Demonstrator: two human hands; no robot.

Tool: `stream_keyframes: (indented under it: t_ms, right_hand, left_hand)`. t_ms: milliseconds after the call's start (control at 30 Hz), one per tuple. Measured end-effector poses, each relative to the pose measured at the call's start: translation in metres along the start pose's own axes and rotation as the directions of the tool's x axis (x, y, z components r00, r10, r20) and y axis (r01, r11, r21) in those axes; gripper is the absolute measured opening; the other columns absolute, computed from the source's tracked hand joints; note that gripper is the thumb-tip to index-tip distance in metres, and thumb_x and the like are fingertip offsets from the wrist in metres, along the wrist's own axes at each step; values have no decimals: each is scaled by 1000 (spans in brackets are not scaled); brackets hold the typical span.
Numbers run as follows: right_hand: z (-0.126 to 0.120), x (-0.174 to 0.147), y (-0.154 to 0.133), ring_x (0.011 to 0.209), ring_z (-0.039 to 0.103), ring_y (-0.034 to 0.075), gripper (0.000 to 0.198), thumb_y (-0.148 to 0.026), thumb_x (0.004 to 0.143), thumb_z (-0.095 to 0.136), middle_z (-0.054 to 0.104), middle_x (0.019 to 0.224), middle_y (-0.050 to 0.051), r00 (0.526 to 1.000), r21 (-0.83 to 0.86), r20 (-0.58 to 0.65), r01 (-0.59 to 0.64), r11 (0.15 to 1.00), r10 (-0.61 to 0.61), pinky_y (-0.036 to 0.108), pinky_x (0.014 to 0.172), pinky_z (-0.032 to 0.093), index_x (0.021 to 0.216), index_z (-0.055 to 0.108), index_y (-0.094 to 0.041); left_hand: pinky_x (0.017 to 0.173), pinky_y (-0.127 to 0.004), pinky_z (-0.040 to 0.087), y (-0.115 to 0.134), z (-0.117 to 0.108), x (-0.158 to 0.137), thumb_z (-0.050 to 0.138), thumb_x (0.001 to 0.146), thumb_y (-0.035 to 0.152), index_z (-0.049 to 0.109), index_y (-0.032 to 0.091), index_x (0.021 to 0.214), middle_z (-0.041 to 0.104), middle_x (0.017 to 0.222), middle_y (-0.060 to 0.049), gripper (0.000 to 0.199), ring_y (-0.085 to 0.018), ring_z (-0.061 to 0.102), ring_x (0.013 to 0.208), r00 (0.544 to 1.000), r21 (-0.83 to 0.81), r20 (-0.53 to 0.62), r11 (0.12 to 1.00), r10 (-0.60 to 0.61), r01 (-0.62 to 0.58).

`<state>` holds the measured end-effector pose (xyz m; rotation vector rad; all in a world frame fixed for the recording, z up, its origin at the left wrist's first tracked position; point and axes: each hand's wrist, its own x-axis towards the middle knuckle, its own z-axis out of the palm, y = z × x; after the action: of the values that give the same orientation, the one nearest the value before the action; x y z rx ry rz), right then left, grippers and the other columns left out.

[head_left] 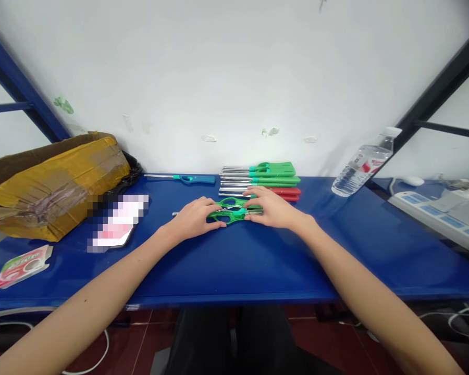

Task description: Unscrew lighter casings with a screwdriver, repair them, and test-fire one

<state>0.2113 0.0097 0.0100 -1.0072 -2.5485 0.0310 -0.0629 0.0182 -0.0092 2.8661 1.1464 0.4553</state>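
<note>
Between my hands, low over the blue tabletop, are green utility lighters (234, 216), apparently two laid in opposite directions, with their trigger loops side by side. My left hand (192, 217) closes over the left end, and a metal tip sticks out beyond it. At the right end, the fingers of my right hand (272, 208) are bent around the metal tubes. My palms hide much of both ends. Just behind lies a row of green lighters (277, 180) and red lighters (291, 191), tubes to the left. A single blue lighter (201, 179) lies farther left by the wall.
On the left are a taped cardboard box (62, 182), a blurred-out phone (119, 224) and a flattened red-and-green carton piece (23, 266). A water bottle (361, 166) and a white power strip (437, 213) are on the right. The blue table (234, 276) meets a white wall.
</note>
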Motion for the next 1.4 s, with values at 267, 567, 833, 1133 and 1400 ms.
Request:
stream_keyframes:
  t_ms: [267, 567, 833, 1133, 1400]
  right_hand:
    - [8, -5, 9, 117, 57, 31, 18, -31, 87, 66, 65, 119, 14, 998, -18, 23, -52, 999, 52, 48, 100, 47, 89, 77, -17]
    - [-3, -2, 1, 103, 63, 26, 18, -29, 92, 59, 70, 107, 12, 996, 6, 24, -85, 996, 85, 41, 93, 49, 92, 72, -16]
    - [6, 0, 0, 89, 66, 24, 17, -29, 93, 58, 74, 94, 8, 984, 2, -66, -163, 987, 163, 36, 82, 47, 99, 69, -18]
    - [33, 4, 8, 98, 61, 26, 18, -29, 94, 55, 73, 100, 9, 970, 10, -163, -184, 983, 183, 41, 90, 47, 102, 68, -19]
    - [29, 7, 1, 105, 61, 29, 28, -30, 93, 55, 70, 112, 13, 968, 12, -166, -186, 982, 185, 45, 93, 49, 113, 66, -14]
  left_hand:
    - [90, -38, 48, -5, -3, 1, 59, 90, 55, 66, 17, 121, 65, 114, -10, 49, -26, 59, 103, 998, -32, -29, 998, 49, -50]
    - [90, -37, 49, -19, -14, -2, 62, 90, 46, 66, 20, 120, 66, 114, -9, 40, -26, 61, 104, 995, -65, 16, 993, 97, -96]
    - [90, -35, 49, -22, -19, -2, 59, 91, 34, 67, 21, 117, 68, 113, -7, 30, -24, 63, 103, 992, -116, 29, 986, 121, -117]
    - [94, -37, 49, -28, -22, -3, 59, 88, 28, 68, 25, 117, 66, 119, -6, 31, -23, 62, 107, 989, -146, 41, 980, 141, -133]
    - [104, -45, 44, -1, -18, -4, 58, 90, 36, 71, 20, 111, 58, 130, -12, 30, -29, 52, 122, 990, -82, -56, 987, 132, -136]
